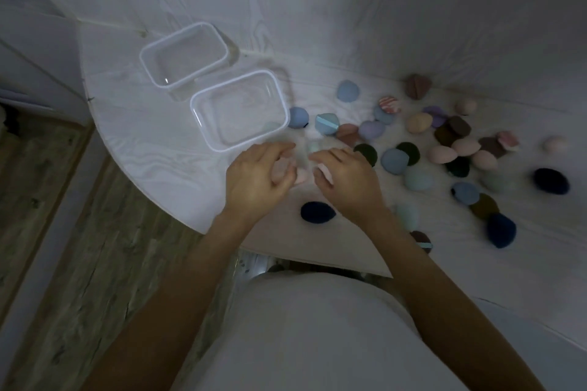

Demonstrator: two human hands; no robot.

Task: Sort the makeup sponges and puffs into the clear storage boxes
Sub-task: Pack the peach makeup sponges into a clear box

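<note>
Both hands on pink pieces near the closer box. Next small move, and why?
Probably lift the left hand with its pink sponge over the nearer clear box and drop it in: both boxes look empty, that one sits just ahead of the fingers, and the right hand seems mid-grasp.

Single head-worn wide-angle view, looks steeply down and forward from above person's torso. Near: both forearms, left hand (254, 178), right hand (346, 181). Farther: white cloth-covered table (143, 136), two clear rectangular plastic boxes (239, 109). Wood-pattern floor (79, 232) at left. Edges curve.
</note>
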